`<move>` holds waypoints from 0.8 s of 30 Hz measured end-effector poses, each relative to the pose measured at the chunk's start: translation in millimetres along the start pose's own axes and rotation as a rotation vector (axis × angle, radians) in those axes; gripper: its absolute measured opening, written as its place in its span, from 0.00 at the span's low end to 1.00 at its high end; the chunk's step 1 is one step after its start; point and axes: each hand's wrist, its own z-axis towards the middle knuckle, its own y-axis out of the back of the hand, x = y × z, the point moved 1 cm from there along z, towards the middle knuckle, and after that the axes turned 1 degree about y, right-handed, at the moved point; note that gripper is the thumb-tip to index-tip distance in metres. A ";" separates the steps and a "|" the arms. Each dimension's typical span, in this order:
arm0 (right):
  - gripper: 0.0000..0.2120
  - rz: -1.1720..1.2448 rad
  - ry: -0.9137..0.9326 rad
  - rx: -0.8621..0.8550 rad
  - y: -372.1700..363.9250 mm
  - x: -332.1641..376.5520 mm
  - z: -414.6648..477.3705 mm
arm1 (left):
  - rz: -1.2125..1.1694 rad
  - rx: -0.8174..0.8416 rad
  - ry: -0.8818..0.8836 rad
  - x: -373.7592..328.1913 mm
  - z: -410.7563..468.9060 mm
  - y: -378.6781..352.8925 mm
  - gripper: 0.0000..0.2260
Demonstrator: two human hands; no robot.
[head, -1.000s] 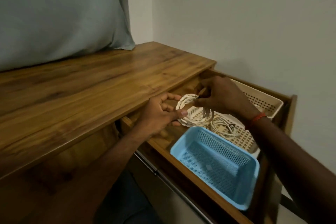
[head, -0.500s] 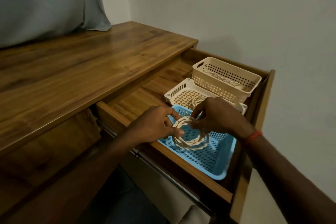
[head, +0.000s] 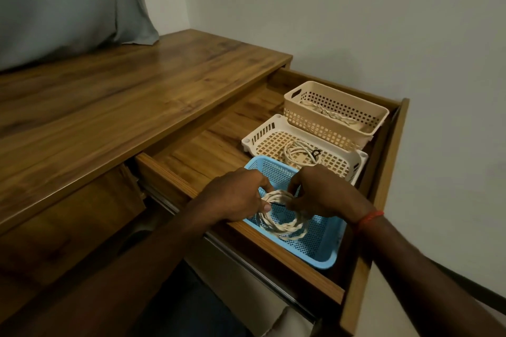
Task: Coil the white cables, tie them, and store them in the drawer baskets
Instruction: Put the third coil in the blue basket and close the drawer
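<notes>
A coiled white braided cable (head: 287, 224) hangs just above the floor of the blue basket (head: 320, 252) at the front of the open drawer. My left hand (head: 238, 197) pinches the coil's left side, where a thin black tie crosses it. On the coil's right side my right hand (head: 320, 194) grips the top. Behind the blue basket, a white basket (head: 262, 137) holds another coiled white cable (head: 298, 153) with a black tie. At the back, the beige basket (head: 328, 107) also has a cable in it.
The open drawer (head: 219, 145) juts out of a wooden desk (head: 137, 96); its left half is bare wood. The drawer's front panel (head: 375, 216) stands on the right. A grey pillow (head: 68, 3) lies on the desk's back left. A wall is close on the right.
Both hands carried the coil from over the white basket forward to the blue basket and lowered it inside. The camera view shifted as well.
</notes>
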 end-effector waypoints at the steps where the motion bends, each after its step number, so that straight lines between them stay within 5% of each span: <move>1: 0.09 -0.004 -0.002 -0.003 -0.2 -0.8 -0.3 | 0.012 0.000 0.003 0.7 1.0 -1.0 0.19; 7: 0.09 -0.047 -0.017 0.046 -4.8 -5.0 2.1 | 0.057 -0.040 0.031 0.8 2.6 -3.8 0.24; 13: 0.16 -0.071 -0.052 0.039 -2.3 -8.5 -1.4 | 0.004 -0.193 -0.043 1.1 -2.5 -3.3 0.12; 19: 0.18 -0.109 -0.148 -0.218 26.2 -15.2 -26.6 | -0.047 -0.388 -0.183 -8.4 -14.9 -0.5 0.14; 24: 0.15 -0.091 -0.475 -0.373 57.5 -49.1 -67.3 | -0.242 -0.241 -0.365 -28.6 -20.3 -3.6 0.16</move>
